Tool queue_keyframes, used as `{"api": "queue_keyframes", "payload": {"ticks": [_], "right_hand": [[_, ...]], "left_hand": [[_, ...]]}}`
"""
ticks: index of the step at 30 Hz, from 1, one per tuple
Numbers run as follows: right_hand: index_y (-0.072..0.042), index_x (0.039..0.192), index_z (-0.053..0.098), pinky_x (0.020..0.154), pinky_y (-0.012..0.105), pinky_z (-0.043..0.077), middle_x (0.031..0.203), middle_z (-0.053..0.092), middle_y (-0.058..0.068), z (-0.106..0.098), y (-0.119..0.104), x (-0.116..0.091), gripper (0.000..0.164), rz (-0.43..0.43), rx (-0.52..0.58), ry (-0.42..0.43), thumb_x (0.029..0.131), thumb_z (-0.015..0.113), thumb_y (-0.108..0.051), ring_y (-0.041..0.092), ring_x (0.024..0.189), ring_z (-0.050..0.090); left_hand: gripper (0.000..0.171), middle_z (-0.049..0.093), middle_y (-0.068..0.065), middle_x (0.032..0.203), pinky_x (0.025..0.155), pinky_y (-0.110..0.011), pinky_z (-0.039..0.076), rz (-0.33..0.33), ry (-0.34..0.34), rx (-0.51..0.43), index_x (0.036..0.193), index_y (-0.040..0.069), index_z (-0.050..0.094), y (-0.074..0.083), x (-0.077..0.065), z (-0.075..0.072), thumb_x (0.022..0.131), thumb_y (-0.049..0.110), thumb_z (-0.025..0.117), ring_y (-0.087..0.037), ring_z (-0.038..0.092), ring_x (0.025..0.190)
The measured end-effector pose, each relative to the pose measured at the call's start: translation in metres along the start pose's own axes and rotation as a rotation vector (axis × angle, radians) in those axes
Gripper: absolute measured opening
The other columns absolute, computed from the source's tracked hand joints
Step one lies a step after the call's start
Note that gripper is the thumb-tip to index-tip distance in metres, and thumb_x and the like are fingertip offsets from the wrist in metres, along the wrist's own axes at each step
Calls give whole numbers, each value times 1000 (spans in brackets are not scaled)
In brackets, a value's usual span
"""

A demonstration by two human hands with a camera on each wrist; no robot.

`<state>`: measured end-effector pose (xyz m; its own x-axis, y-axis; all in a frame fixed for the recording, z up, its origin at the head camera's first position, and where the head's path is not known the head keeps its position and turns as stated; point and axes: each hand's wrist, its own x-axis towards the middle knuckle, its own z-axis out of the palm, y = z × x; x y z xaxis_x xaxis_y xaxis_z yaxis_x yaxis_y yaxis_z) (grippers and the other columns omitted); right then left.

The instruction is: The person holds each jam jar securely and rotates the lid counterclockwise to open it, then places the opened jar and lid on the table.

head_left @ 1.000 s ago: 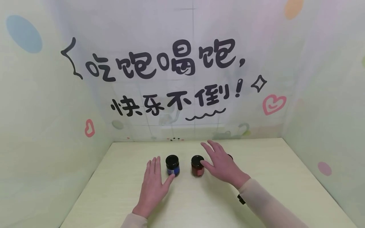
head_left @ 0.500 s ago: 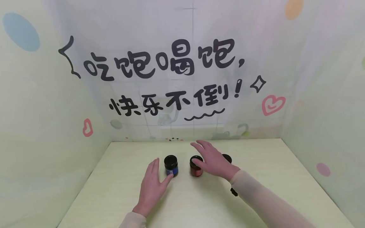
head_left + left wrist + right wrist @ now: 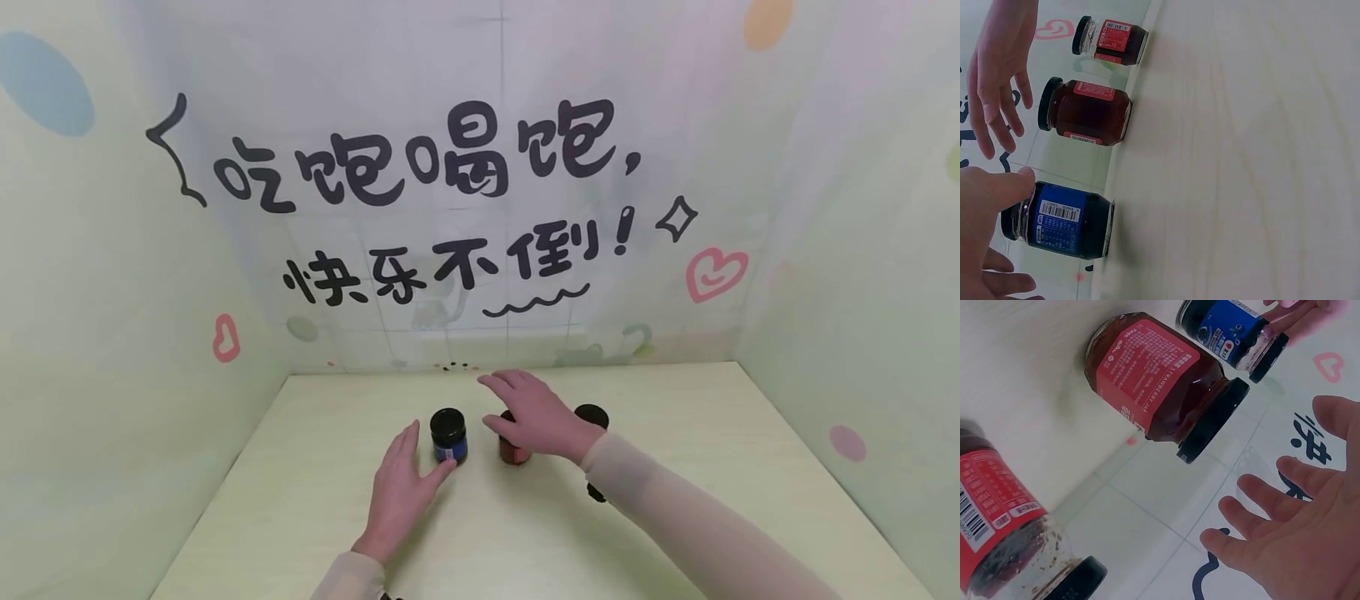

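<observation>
A jar with a blue label and black lid [image 3: 448,437] stands upright on the table. My left hand [image 3: 401,496] is beside it, fingers extended on its left and thumb at its front. In the left wrist view the thumb overlaps the neck of the jar. My right hand [image 3: 543,417], fingers spread and holding nothing, is over the strawberry jam jar [image 3: 514,452], hiding most of its lid. In the right wrist view the red label [image 3: 1147,374] reads strawberry jam, and the right fingers are apart from its black lid [image 3: 1213,420].
A third jar [image 3: 1113,40] with a red label and clear upper glass stands right of the strawberry jar. My right wrist partly covers it in the head view. A printed cloth [image 3: 465,50] hangs behind the pale table [image 3: 480,550], with sides left and right.
My right hand has moved left across the strawberry jam jar, uncovering the lid of the third jar. The left hand stays beside the blue-labelled jar, and the jars keep their places.
</observation>
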<state>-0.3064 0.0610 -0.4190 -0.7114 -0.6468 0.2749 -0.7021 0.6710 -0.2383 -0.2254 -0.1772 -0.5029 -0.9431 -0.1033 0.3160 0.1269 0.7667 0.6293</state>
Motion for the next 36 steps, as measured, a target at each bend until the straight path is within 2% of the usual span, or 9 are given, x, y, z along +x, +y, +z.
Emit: {"api": "queue_keyframes", "payload": {"ticks": [6,15,23,30,36], "right_hand": [[-18,153,43,112,45,36,148,49,6,4,-2,8,62,-8,-52,-31,101,56,-47,25,136,44],[-16,152,44,109,51,37,144,53,7,8,-6,14,60,-29,-66,-62,101,54,-47,26,134,47],[-16,150,47,109,57,34,136,60,7,14,-7,21,58,-21,-102,-97,101,54,-46,25,128,53],[-16,149,49,111,60,31,137,61,6,15,-10,25,55,-10,-102,-132,101,56,-43,26,129,54],[-17,147,52,110,61,31,135,62,4,21,-8,27,53,-10,-118,-150,100,57,-41,25,127,55]], "left_hand": [[91,40,-24,153,110,-57,35,-4,-15,-8,152,-3,37,-3,3,3,85,42,80,-41,41,138],[92,43,-25,151,109,-57,36,-12,-37,-11,151,-5,37,-2,10,11,84,41,81,-42,45,135],[85,53,-28,139,104,-58,42,-3,-17,-55,145,-8,45,-3,17,15,83,35,84,-44,54,125],[75,62,-25,130,100,-58,45,23,3,-101,140,-1,55,-5,21,20,80,29,87,-43,57,122],[72,63,-25,128,100,-57,45,-1,0,-143,136,1,59,-7,24,23,77,28,89,-43,57,122]]}}
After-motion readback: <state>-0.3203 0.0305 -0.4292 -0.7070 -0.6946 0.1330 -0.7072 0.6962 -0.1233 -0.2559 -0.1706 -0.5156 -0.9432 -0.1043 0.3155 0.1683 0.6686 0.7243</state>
